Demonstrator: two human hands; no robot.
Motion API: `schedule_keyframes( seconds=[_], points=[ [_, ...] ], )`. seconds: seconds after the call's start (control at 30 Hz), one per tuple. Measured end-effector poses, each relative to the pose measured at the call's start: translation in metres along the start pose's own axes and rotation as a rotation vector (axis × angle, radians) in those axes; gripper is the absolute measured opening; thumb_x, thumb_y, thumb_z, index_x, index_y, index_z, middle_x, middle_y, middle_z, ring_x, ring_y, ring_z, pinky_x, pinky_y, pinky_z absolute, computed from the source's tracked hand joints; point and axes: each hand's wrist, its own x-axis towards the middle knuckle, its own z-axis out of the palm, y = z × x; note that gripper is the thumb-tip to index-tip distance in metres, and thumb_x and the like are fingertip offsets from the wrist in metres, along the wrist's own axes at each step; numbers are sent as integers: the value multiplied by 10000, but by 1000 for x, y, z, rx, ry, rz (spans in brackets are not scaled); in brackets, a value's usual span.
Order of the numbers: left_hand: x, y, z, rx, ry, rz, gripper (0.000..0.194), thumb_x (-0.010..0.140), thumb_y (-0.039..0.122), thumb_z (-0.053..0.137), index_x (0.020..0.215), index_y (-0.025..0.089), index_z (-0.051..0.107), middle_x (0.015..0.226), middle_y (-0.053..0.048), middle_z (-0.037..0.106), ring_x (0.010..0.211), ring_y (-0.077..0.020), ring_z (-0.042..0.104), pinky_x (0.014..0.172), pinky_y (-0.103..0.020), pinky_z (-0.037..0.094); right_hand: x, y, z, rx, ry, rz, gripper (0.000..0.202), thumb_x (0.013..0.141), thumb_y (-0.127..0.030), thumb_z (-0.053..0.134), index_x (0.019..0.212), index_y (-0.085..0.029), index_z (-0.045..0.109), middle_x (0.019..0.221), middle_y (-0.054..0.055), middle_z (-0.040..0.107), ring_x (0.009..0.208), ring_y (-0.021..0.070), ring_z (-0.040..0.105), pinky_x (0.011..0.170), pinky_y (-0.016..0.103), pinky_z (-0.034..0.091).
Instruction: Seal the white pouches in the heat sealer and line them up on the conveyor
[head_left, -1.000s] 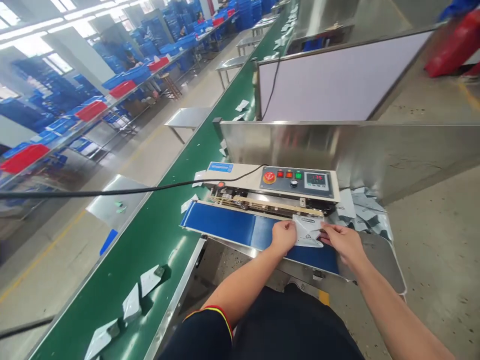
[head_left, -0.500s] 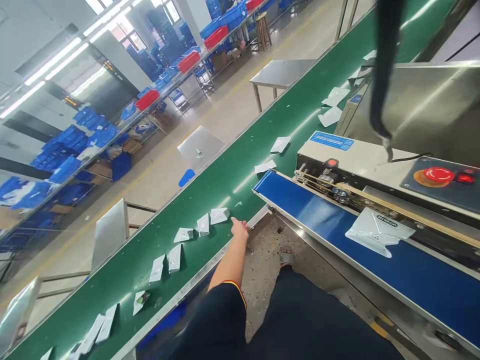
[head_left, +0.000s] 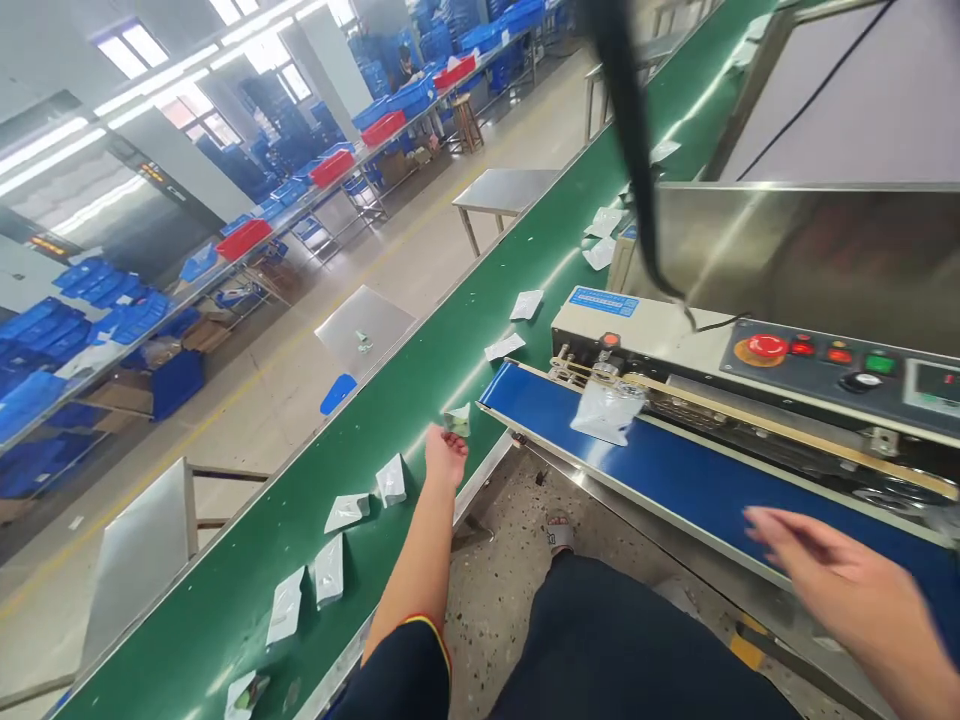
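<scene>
My left hand (head_left: 445, 458) reaches over the green conveyor belt (head_left: 420, 385), its fingers curled at the lower edge of a small pouch (head_left: 458, 420) with a greenish side showing. The fingers partly hide where they meet it. My right hand (head_left: 847, 575) is held over the near edge of the blue belt (head_left: 697, 490), fingers stretched out and apart, holding nothing. On the blue belt, a silver-white pouch (head_left: 606, 412) lies against the sealing machine (head_left: 667, 340). Several white pouches lie on the green belt, such as one pouch (head_left: 391, 480) just left of my left hand.
A control panel (head_left: 832, 355) with a red button and lit switches faces me. A dark strap-like shape (head_left: 630, 140) hangs before the machine. Steel tables (head_left: 367, 330) stand beyond the green belt; farther back are benches with blue bins and red bins (head_left: 244, 238).
My left hand has taken the nearest pouch, now turned to its greenish side. My right hand has come into view. The pouch on the blue belt has travelled left, and my view has turned rightward.
</scene>
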Motion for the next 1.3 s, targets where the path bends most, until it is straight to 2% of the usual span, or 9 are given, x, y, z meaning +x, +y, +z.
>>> schedule_keyframes(
  seconds=[0.23,0.4,0.5,0.63,0.73,0.93,1.03,1.17,1.3],
  points=[
    [-158,-96,81,387,-698,-294,144,780,302,724,836,192,649,673,2,638,538,-121,539,538,-234,434,4,-88,45,261,37,-628,378,1067,-561,704,1291,-286,837,1512,98,743,1392,337,702,1215,524,562],
    [-245,-156,117,594,-861,-475,104,738,230,720,737,181,628,613,10,615,489,-96,503,512,-213,403,-8,-43,17,299,142,-502,247,1130,-454,638,1070,-288,811,1177,67,858,1126,286,818,1046,442,655],
    [-276,-180,131,669,-849,-592,100,777,221,681,713,179,616,595,8,606,458,-86,478,489,-195,385,-27,-3,-2,333,161,-393,226,1127,-418,607,1156,-271,777,1290,90,837,1180,292,812,1003,419,675],
    [-297,-207,150,738,-861,-750,173,850,219,585,685,173,603,596,0,574,451,-76,444,484,-188,379,-51,34,-14,289,266,-417,319,1073,-361,662,1368,-268,743,1487,114,755,1360,320,737,1150,489,624],
    [-300,-232,159,848,-930,-732,212,915,263,584,736,164,640,636,-1,579,490,-91,464,510,-205,395,-56,47,-19,250,407,-365,205,1086,-391,694,1208,-282,816,1402,99,799,1272,311,780,1136,481,633],
    [-287,-285,160,881,-1219,222,371,998,559,706,1067,202,780,1081,-94,788,995,-226,692,925,-326,576,-45,66,-44,452,498,-10,511,1043,-717,674,1111,-242,847,1151,116,858,1019,313,834,976,439,689],
    [-282,-312,164,973,-1404,335,448,975,615,721,1097,197,830,1051,-95,813,997,-261,694,929,-359,573,-30,85,-59,638,439,197,661,851,-844,807,1004,-202,833,944,116,846,850,314,822,803,410,708],
    [-286,-349,182,1147,-1273,290,466,972,579,679,744,186,784,681,-16,655,734,-209,589,752,-313,505,-1,111,-78,905,414,507,606,624,-668,1025,890,-182,779,777,99,796,719,296,793,629,371,694],
    [-289,-374,198,1152,-1071,172,429,933,491,699,622,196,717,601,13,548,675,-185,526,714,-298,467,30,119,-92,969,385,631,447,659,-427,1043,832,-196,703,711,83,762,668,259,784,576,311,680]
  ],
)
